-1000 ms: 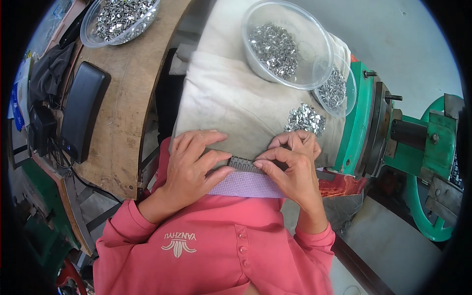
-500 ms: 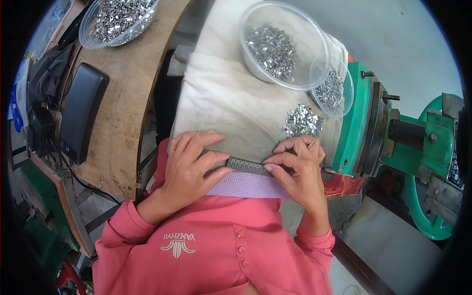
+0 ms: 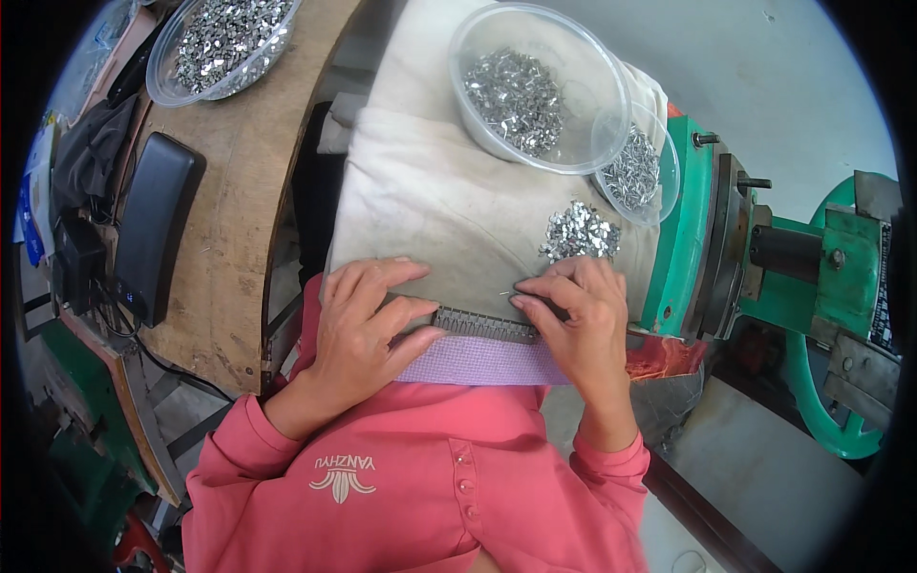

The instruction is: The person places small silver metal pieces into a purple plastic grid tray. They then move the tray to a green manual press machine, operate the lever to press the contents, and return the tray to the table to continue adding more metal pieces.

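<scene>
A dark metal strip with a row of slots or teeth point(image 3: 485, 325) lies along the near edge of the cloth, over a lilac woven pad point(image 3: 478, 360). My left hand point(image 3: 368, 320) pinches the strip's left end between thumb and forefinger, with its other fingers resting on the cloth. Past the strip's right end, my right hand point(image 3: 578, 304) has thumb and forefinger drawn together at a thin metal pin point(image 3: 504, 293). The pin's right end meets the fingertips. Just beyond that hand sits a loose heap of small shiny metal pieces point(image 3: 579, 232).
Two clear plastic bowls, a large one point(image 3: 597, 81) and a smaller one point(image 3: 671, 167), hold metal bits on the pale cloth point(image 3: 420, 191). Green machinery point(image 3: 673, 248) stands at right. On the wooden table point(image 3: 229, 181) at left are a black power bank point(image 3: 160, 224) and another bowl point(image 3: 158, 81).
My right hand has left the strip's right end and moved slightly away from me to the pin on the cloth. My left hand keeps its hold on the strip.
</scene>
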